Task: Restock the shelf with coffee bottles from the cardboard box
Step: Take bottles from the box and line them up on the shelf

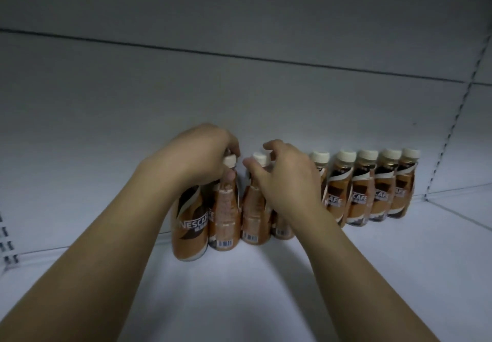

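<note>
A row of brown coffee bottles with cream caps stands along the back of the white shelf (239,288). My left hand (197,155) is closed around the necks of two bottles at the row's left end: a front bottle (190,232) showing its label and one beside it (225,214) showing its barcode. My right hand (285,179) hovers over the neighbouring bottle (254,216), fingers curled and apart around its cap, and hides another bottle behind it. Several more bottles (367,195) stand to the right, untouched. The cardboard box is out of view.
The white back panel (239,96) rises behind the row. A perforated upright (452,128) runs down the right side, with a shelf seam (458,211) beyond the last bottle. Slotted rail holes (8,243) show at the left edge. Bare shelf lies in front and left.
</note>
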A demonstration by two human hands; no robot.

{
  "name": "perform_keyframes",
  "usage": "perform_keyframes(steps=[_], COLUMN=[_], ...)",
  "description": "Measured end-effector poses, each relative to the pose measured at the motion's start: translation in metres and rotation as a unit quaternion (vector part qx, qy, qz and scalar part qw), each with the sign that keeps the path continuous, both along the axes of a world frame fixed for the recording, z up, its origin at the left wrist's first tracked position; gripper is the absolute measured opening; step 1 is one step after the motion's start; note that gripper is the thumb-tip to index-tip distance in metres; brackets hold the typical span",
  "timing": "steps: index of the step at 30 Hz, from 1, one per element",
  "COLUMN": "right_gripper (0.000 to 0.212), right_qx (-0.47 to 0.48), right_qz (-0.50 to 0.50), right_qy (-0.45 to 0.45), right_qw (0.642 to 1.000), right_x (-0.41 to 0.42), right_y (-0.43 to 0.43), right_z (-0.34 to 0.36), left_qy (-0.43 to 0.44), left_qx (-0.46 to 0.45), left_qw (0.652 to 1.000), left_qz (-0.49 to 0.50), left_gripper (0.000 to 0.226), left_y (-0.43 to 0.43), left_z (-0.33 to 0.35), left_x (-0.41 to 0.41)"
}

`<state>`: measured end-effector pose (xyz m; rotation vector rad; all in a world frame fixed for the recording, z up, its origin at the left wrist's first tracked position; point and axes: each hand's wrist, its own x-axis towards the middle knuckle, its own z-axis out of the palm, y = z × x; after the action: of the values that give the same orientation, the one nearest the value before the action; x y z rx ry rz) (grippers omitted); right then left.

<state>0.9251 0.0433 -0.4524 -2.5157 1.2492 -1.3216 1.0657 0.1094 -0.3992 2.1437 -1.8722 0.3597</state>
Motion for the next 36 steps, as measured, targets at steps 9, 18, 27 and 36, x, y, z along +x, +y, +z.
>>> perform_keyframes(steps=[9,18,27,36], right_gripper=[0.041,0.041,0.035,0.028], right_qx=[0.034,0.059,0.008,-0.045], right_qz=[0.083,0.127,0.088,0.015], right_qy=[-0.033,-0.025,-0.058,-0.037], right_qw=[0.995,0.99,0.994,0.998], right_x=[0.0,-0.008,-0.005,0.008], right_y=[-0.013,-0.017,-0.016,-0.01], right_z=[-0.009,-0.006,-0.007,-0.006], left_qy=[0.015,-0.074,-0.07,0.01], left_qx=[-0.023,-0.084,-0.057,-0.026], left_qw=[1.0,0.987,0.992,0.999], left_qz=[0.008,0.117,0.093,0.045], left_gripper=[0.043,0.055,0.062,0.044], left_y=[0.0,-0.013,-0.009,-0.007], left_z=[0.002,-0.011,-0.01,-0.007], left_x=[0.0,-0.014,-0.013,-0.012])
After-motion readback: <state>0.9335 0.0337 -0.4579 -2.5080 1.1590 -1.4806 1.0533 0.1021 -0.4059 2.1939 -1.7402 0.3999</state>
